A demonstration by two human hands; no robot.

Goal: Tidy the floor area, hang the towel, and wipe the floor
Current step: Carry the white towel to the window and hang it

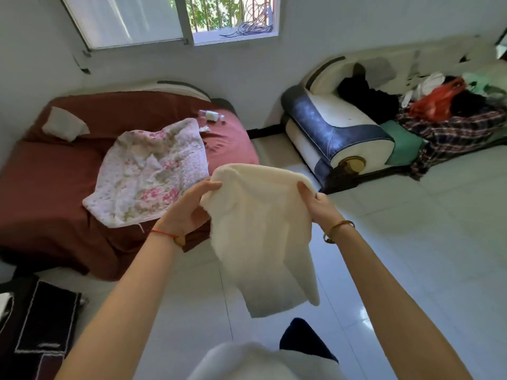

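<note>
Above the white tiled floor [411,242], between the bed and the sofa, a cream towel [260,237] hangs from both hands, held up by its top edge with the rest drooping in loose folds toward the tiles. The left hand [189,207] pinches the towel's upper left corner, fingers [211,185] clamped on the cloth; the right hand [319,205] grips the upper right corner with its fingers curled round the edge. A red string sits on the left wrist and a gold bangle [338,231] on the right. No brand, label or writing can be read anywhere. To the left, a bed [49,182] with a maroon cover carries a floral quilt [148,171] near its front edge, a pale pillow [64,127] near its far left corner and small bottles [212,115] near its far right corner. To the right stands a white and blue sofa [337,130] heaped with dark, red and plaid clothes [450,111]. A dark mat [41,330] lies at the floor's lower left edge. A window [170,19] is set in the far wall.
</note>
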